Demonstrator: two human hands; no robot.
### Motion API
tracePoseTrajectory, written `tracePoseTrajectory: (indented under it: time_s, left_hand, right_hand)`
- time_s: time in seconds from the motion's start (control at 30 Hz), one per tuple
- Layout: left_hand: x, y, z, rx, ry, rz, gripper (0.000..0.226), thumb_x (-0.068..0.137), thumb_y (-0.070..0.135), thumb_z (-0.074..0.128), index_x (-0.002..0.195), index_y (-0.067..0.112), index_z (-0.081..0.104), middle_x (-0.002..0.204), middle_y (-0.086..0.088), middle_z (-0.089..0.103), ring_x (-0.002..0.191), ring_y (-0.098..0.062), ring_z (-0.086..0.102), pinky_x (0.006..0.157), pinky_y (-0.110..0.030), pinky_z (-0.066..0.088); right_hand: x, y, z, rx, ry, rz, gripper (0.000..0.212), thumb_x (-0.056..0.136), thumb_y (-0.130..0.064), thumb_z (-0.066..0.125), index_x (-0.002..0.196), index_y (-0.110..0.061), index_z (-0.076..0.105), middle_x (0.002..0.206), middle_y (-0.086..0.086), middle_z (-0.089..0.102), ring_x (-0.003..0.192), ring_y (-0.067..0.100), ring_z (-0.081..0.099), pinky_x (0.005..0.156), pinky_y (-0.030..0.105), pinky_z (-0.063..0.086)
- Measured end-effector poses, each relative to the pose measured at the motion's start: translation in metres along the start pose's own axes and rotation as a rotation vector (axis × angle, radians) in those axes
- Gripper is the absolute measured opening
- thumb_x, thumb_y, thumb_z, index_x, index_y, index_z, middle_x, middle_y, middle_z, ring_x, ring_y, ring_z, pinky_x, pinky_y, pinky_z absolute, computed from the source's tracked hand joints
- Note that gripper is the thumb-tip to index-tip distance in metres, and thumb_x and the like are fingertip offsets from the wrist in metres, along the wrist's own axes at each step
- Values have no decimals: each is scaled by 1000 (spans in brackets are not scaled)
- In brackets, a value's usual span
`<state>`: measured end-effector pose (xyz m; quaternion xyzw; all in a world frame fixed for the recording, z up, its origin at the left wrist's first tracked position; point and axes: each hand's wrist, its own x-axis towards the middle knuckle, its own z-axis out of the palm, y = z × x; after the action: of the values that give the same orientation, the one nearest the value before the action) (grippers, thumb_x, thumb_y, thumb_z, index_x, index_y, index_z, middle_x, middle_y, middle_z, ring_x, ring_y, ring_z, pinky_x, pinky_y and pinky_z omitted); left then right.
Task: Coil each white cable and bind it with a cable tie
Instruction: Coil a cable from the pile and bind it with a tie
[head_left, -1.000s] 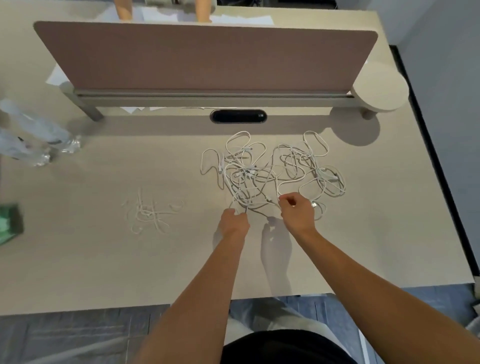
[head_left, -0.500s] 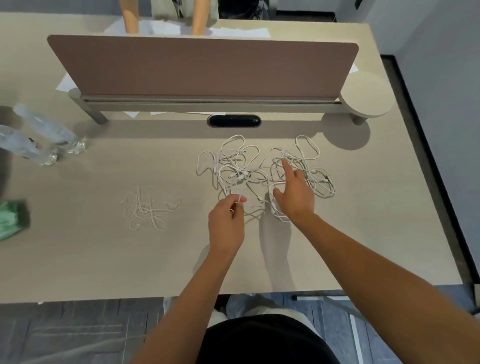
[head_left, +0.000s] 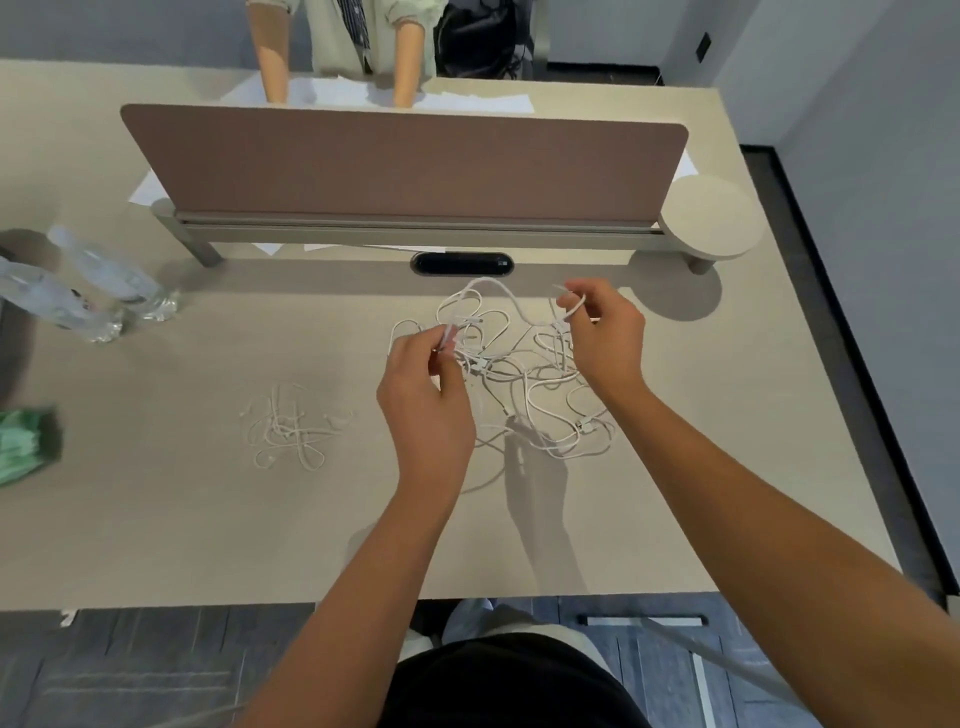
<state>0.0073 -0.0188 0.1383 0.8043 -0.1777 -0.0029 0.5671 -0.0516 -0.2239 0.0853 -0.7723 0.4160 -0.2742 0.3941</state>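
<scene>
Hands raised, pinching cable.

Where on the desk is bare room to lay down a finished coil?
Bare desk shows along the near edge, below the cable ties, and right of the tangled cables toward the desk's right edge. It is crowded by the water bottles at far left.

Two bare hands lift one thin white cable above a tangled white cable pile: left hand pinching at nine o'clock, right hand at three.
</scene>
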Motion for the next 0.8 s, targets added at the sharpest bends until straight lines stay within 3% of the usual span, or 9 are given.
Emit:
tracePoseTrajectory:
  time_s: [0.1,0.23,0.37,0.47,0.6,0.7,0.8]
  left_hand:
    - [7,16,0,-94,31,9,18,106,16,56,109,15,74,95,7,68,83,-10,59,74,-26,49]
    - [13,35,-4,-72,71,34,24,106,18,53,116,25,73,97,35,61,96,-16,59,76,-22,48]
    - [15,43,-9,-114,122,36,24,107,15,52,120,18,72,103,13,72,99,-14,64,82,-15,48]
    - [11,46,-14,-170,147,26,23,108,17,50,120,14,70,98,6,74,93,-16,67,81,-21,51]
    - [3,47,-23,-221,139,9,27,110,15,46,126,12,68,86,-3,70,82,-16,67,77,-12,47]
    - [2,44,-27,-234,152,-35,29,111,17,44,129,14,67,79,-9,63,71,-15,62,70,-10,44]
    - [-1,41,-32,-255,145,-89,29,112,18,42,126,22,67,73,-9,52,67,-33,55,60,-24,52]
  right_hand:
    - [2,-17,-13,97,-1,-6,26,105,-27,60,124,-17,75,94,-14,75,85,-4,67,78,13,50]
    - [3,-43,-32,194,23,-48,29,106,-29,58,128,-17,73,91,-2,75,77,-2,64,71,14,52]
    - [6,-65,-45,268,2,-83,27,105,-34,60,125,-24,74,86,-6,74,78,1,63,74,27,56]
    - [5,-80,-51,320,-12,-94,23,104,-34,62,120,-24,74,87,-3,76,81,5,68,78,39,57]
    - [-1,-97,-59,348,-23,-174,25,104,-31,63,121,-18,76,85,-3,74,81,6,68,79,34,57]
    - [-4,-105,-64,325,-22,-230,23,101,-33,66,120,-24,78,90,3,67,82,10,60,78,34,54]
    - [-11,-109,-69,248,8,-239,19,100,-37,67,113,-33,79,106,9,66,90,15,61,78,35,56]
